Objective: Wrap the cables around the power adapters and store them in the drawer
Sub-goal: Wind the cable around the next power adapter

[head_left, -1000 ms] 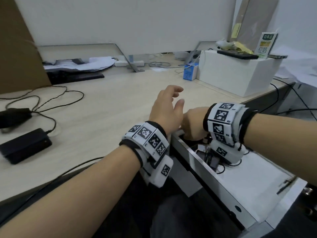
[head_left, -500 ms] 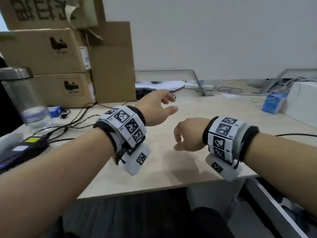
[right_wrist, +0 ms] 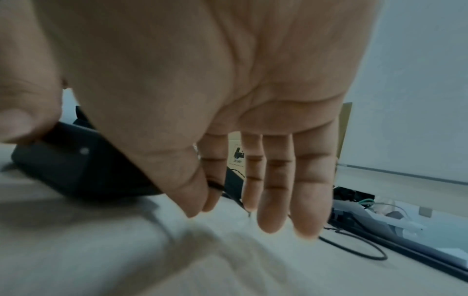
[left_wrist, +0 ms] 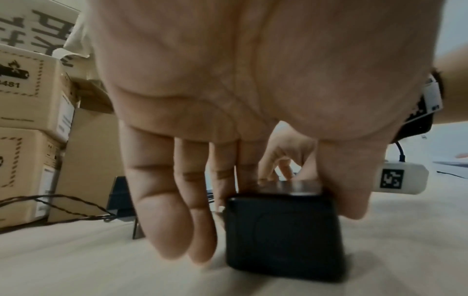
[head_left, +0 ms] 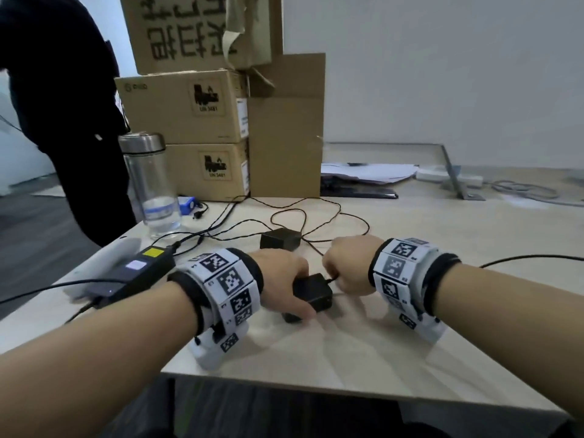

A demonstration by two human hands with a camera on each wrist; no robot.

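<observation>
My left hand (head_left: 281, 279) grips a small black adapter (head_left: 313, 292) near the desk's front edge; another adapter (head_left: 280, 239) lies farther back, cables (head_left: 303, 216) loose.

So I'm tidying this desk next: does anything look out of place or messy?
Mainly the black cables: they sprawl in loose loops across the table behind the second adapter, unwrapped. The left hand grips the near adapter; the right hand pinches its cable. Nothing looks spilled or damaged.

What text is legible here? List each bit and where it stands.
"UN 3481": hazard label on the middle brown cardboard box.
"UN 3481": same label on the lower brown cardboard box.
Large black characters on the top cardboard box: upside down, unreadable.
Yellow sticker on the black power brick: too blurred.
</observation>
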